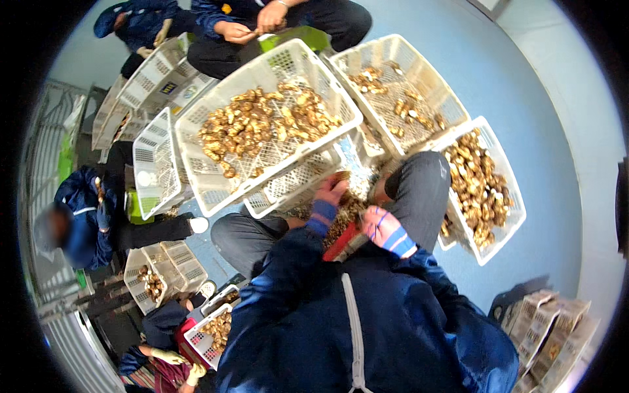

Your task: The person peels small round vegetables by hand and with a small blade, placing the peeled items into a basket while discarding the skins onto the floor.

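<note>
My left hand, banded in blue at the wrist, reaches between my knees. Its fingers are closed on a brown mushroom, only partly visible. My right hand, with blue bands across it, is curled beside my right knee. A small dark thing shows at its fingertips, too blurred to tell whether it is held. Beneath both hands lies a heap of brown trimmings, with a red object's edge below it. Ahead, a large white plastic crate holds many brown-and-cream mushrooms.
Another crate at the upper right has scattered mushrooms. A fuller crate stands right of my knee. Across from me sits a co-worker; others sit at left. Stacked crates stand at lower right on the blue floor.
</note>
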Tool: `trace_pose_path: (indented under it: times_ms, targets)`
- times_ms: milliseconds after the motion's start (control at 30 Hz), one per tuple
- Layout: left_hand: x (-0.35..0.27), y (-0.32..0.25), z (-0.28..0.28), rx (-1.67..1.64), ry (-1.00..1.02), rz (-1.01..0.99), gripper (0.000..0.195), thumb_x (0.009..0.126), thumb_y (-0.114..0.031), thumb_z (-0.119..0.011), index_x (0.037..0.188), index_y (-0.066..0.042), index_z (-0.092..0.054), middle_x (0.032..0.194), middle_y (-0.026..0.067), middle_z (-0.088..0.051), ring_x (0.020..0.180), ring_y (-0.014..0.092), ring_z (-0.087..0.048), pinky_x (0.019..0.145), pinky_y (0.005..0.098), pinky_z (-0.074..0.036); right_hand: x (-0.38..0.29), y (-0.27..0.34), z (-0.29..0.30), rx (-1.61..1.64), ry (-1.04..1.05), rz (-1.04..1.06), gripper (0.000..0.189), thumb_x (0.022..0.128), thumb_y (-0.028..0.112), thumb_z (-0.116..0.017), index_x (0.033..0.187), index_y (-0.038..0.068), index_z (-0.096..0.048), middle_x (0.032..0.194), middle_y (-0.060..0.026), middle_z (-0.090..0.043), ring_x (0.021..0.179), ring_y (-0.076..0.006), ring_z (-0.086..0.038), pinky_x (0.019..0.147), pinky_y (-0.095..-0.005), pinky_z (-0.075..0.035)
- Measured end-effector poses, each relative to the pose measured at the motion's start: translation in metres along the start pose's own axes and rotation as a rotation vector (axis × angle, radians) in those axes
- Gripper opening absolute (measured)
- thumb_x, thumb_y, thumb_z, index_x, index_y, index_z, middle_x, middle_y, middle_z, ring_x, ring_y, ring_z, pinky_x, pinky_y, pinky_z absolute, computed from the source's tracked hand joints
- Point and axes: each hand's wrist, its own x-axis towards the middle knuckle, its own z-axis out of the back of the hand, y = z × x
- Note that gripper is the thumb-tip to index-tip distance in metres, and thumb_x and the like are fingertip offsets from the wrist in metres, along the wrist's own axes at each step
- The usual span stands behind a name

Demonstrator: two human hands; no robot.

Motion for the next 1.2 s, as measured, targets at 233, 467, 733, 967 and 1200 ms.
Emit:
trace_pose_path:
  times_ms: [233, 467, 733, 967, 1200]
  targets:
    - [0.102, -0.063, -0.115, -0.233, 0.084, 0.41, 0.046, 0.08, -0.017, -0.06, 0.121, -0.004, -0.042, 0.115, 0.0076, -0.05, 0.092, 0.018, -0.052, 0.065, 0.028, -0.049, 0.004, 0.029, -0.025, -1.18, 0.174, 0.647, 0.02, 0.073, 0.005, -0.045, 0.085, 0.004, -0.061, 0.08, -0.0121, -0.054, 0.077, -0.0296, -0.05, 0.069, -0.0385, -0.042]
    - [0.152, -0.116, -0.035, 0.445, -0.014, -0.363, 0.018, 0.083, -0.017, -0.05, 0.094, -0.01, -0.063, 0.091, 0.0084, -0.063, 0.081, 0.021, -0.06, 0.074, 0.0287, -0.047, -0.008, 0.04, -0.019, -0.935, -0.036, 0.368, 0.009, 0.076, 0.003, -0.055, 0.084, 0.0, -0.055, 0.078, -0.0136, -0.05, 0.075, -0.0312, -0.053, 0.067, -0.035, -0.046]
    - [0.221, -0.082, 0.073, 1.724, 0.388, -0.294, 0.039, 0.078, -0.009, -0.046, 0.115, -0.023, -0.052, 0.129, 0.0086, -0.041, 0.118, 0.026, -0.04, 0.094, 0.0411, -0.036, 0.006, 0.022, -0.01, 0.283, -0.234, -0.217, 0.006, 0.086, 0.007, -0.049, 0.087, 0.001, -0.049, 0.086, -0.004, -0.049, 0.085, -0.0162, -0.054, 0.076, -0.03, -0.048]
    - [0.208, -0.107, 0.068, 1.716, 0.323, -0.327, 0.049, 0.053, -0.03, -0.077, 0.095, -0.012, -0.062, 0.095, 0.0147, -0.057, 0.095, 0.032, -0.054, 0.08, 0.0376, -0.045, 0.009, 0.008, 0.008, 0.364, -0.299, -0.213, 0.009, 0.087, 0.008, -0.049, 0.09, 0.0, -0.05, 0.087, -0.0059, -0.054, 0.081, -0.0181, -0.056, 0.077, -0.0346, -0.048]
    - [0.127, -0.13, 0.091, 0.39, 0.376, -0.141, 0.067, 0.069, -0.028, -0.071, 0.123, -0.004, -0.04, 0.111, 0.0123, -0.054, 0.095, 0.024, -0.055, 0.084, 0.0347, -0.043, 0.014, 0.048, -0.013, -0.229, -0.302, 0.02, 0.015, 0.086, 0.016, -0.053, 0.081, 0.001, -0.053, 0.083, -0.005, -0.057, 0.075, -0.0137, -0.056, 0.067, -0.0239, -0.044]
